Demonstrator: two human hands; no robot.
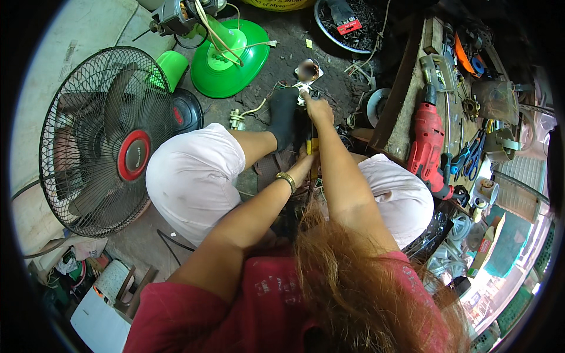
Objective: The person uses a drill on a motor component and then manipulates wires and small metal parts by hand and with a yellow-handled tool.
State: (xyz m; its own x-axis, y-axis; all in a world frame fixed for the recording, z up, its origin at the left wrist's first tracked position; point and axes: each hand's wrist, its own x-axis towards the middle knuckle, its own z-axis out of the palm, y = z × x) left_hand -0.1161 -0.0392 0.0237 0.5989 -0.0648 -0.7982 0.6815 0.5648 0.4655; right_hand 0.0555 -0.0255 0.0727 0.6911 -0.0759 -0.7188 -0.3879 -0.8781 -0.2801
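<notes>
My right hand [319, 112] reaches forward past the sock. Its fingers are closed at the edge of a small white part [302, 93] with cut-out openings, beside the dark sock on my left foot. Closer to me, my left hand [303, 165], with a gold-coloured watch or bracelet at the wrist, is wrapped round a yellow-handled tool [312, 145], perhaps a screwdriver. A thin dark length runs from that handle toward the right hand. Just beyond the white part lies a pale plate with a dark round centre [306, 71]. The fingertips of both hands are partly hidden.
A caged fan [106, 141] stands at the left. Behind it are a green fan base [229, 59] and a motor [179, 17]. A metal basin [329, 32] of small dark parts sits at the back. On the right bench lie a red power tool [428, 141] and blue-handled pliers [465, 159].
</notes>
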